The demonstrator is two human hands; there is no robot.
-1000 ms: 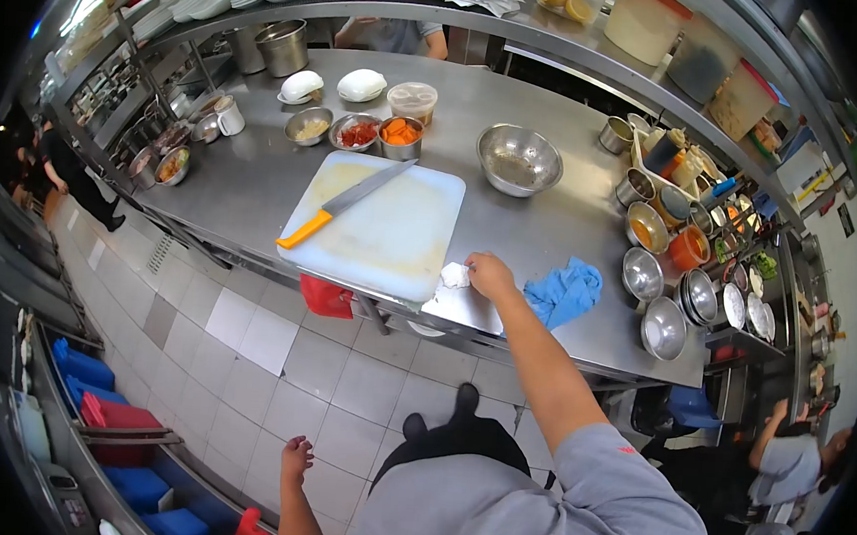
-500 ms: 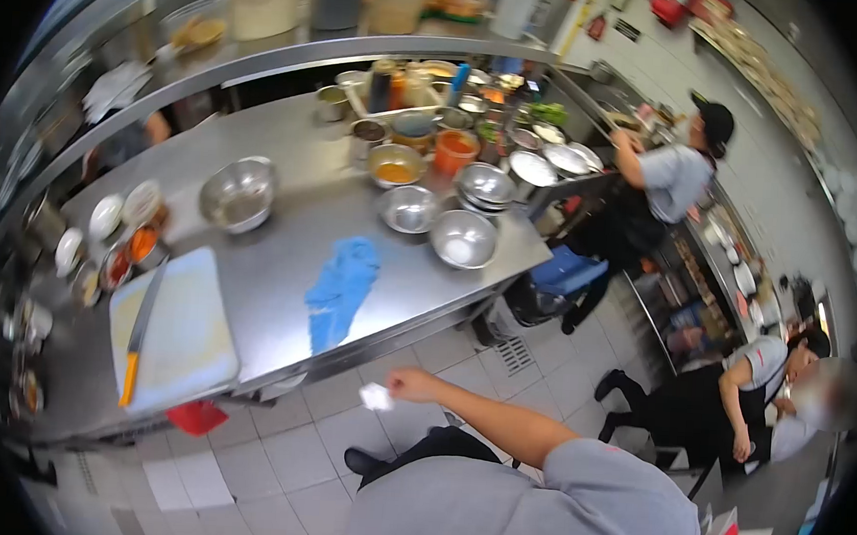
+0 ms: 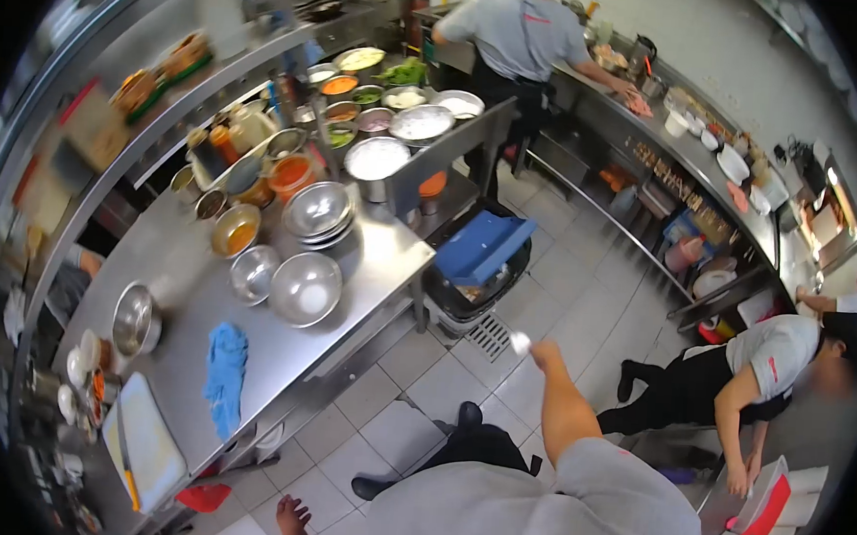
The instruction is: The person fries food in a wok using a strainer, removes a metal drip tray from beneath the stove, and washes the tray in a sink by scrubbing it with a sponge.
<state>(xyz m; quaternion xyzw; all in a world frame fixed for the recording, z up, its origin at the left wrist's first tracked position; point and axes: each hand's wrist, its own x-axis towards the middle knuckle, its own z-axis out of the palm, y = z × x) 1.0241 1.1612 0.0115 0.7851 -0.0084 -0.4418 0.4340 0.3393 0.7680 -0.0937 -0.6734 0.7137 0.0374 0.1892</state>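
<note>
On my remote feed, the right hand (image 3: 545,354) pinches a white wad (image 3: 520,344) right of frame centre; that fingertip grip (shallow, I judge) could let it slip floorward. The left hand (image 3: 292,517), bottom left-centre, has loosely parted fingers.

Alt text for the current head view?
Right hand holds a small white item out over a tiled floor, near an open black bin; left hand is open. Steel counter at left bears bowls, a blue cloth and a cutting board with a knife; co-workers beyond.
</note>
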